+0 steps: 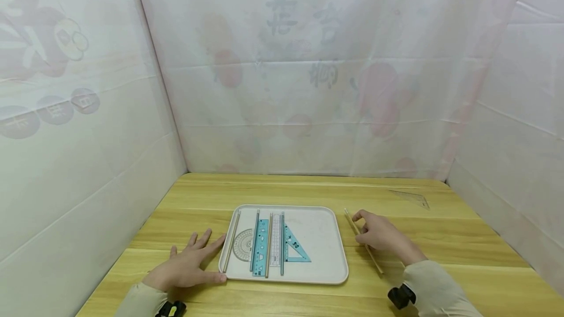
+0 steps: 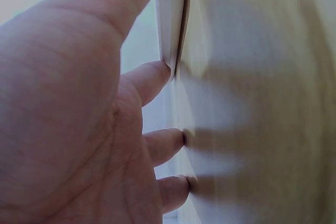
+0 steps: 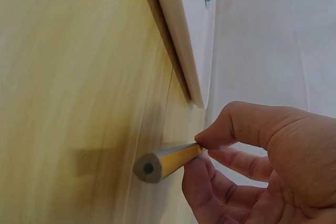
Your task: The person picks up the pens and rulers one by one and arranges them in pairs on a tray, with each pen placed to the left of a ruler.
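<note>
My right hand [image 1: 383,235] pinches a yellow pencil [image 3: 178,159] between thumb and fingers, to the right of the white tray [image 1: 319,243]. The pencil's flat, unsharpened end faces the right wrist camera, tilted a little off the wood. My left hand [image 1: 187,264] has its fingers spread, thumb and index finger touching the tray's left edge. On the tray's left and middle lie several pencils [image 1: 231,241], a clear protractor [image 1: 241,248], a blue ruler [image 1: 262,244], a clear ruler [image 1: 275,243] and a blue set square [image 1: 301,258].
A clear set square [image 1: 424,201] lies on the wooden table [image 1: 317,190] at the back right. Pale printed cloth [image 1: 273,101] encloses the table on the left, back and right.
</note>
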### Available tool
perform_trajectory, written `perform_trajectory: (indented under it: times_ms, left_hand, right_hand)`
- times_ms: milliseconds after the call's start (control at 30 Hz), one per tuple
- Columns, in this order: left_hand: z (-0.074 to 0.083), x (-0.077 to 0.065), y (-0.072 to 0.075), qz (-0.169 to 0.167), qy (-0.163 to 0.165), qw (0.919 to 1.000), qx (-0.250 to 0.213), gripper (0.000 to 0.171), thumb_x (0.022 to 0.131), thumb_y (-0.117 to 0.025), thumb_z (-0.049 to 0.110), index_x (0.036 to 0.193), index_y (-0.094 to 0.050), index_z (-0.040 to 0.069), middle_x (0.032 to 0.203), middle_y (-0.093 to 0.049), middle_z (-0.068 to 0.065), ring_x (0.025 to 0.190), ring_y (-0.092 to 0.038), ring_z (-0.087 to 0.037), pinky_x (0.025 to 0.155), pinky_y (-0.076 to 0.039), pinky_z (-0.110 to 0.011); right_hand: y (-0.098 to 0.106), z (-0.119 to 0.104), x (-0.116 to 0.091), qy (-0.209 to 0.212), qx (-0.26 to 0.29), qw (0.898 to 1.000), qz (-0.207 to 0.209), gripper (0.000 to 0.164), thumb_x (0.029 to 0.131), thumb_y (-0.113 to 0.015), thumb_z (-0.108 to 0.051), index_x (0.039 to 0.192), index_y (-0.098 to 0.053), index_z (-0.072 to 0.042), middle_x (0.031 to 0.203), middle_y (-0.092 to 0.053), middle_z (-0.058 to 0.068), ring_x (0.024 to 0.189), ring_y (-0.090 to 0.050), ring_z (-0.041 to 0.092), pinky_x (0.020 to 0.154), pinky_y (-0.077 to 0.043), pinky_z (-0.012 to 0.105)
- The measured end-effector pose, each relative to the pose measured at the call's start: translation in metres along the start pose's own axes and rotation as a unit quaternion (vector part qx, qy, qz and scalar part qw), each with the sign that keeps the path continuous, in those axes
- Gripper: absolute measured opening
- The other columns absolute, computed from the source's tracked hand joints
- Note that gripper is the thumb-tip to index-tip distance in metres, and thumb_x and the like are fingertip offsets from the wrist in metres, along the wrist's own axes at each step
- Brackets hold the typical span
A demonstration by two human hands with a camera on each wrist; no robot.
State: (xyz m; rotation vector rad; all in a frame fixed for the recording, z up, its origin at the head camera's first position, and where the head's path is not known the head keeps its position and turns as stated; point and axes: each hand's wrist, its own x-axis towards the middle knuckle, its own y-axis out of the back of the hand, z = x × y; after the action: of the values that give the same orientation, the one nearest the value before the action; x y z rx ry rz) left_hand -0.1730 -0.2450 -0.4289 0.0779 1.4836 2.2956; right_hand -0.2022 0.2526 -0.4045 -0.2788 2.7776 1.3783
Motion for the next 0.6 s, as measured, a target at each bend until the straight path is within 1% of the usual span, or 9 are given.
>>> perform_trajectory:
  times_ms: [433, 600]
  left_hand:
    - [0.0, 0.0, 0.0, -0.003, -0.001, 1.0, 0.001, 0.106, 0.086, -0.078, 0.07, 0.171, -0.031, 0.027, 0.177, -0.018, -0.028, 0.158, -0.008, -0.069, 0.103, -0.004, -0.1]
    - [0.0, 0.0, 0.001, -0.003, -0.001, 1.0, 0.0, 0.106, 0.086, -0.079, 0.07, 0.171, -0.031, 0.028, 0.177, -0.018, -0.028, 0.157, -0.008, -0.069, 0.103, -0.004, -0.1]
  right_hand:
    - [-0.002, -0.009, -0.001, 0.023, 0.004, 1.0, -0.005, 0.053, 0.093, -0.072, -0.002, 0.142, -0.053, 0.005, 0.074, -0.059, 0.005, 0.059, -0.048, 0.016, 0.054, -0.042, 0.029]
    - [-0.003, -0.013, 0.0, 0.024, 0.01, 1.0, -0.008, 0.053, 0.094, -0.071, -0.001, 0.143, -0.052, 0.005, 0.075, -0.06, 0.006, 0.059, -0.049, 0.016, 0.054, -0.043, 0.028]
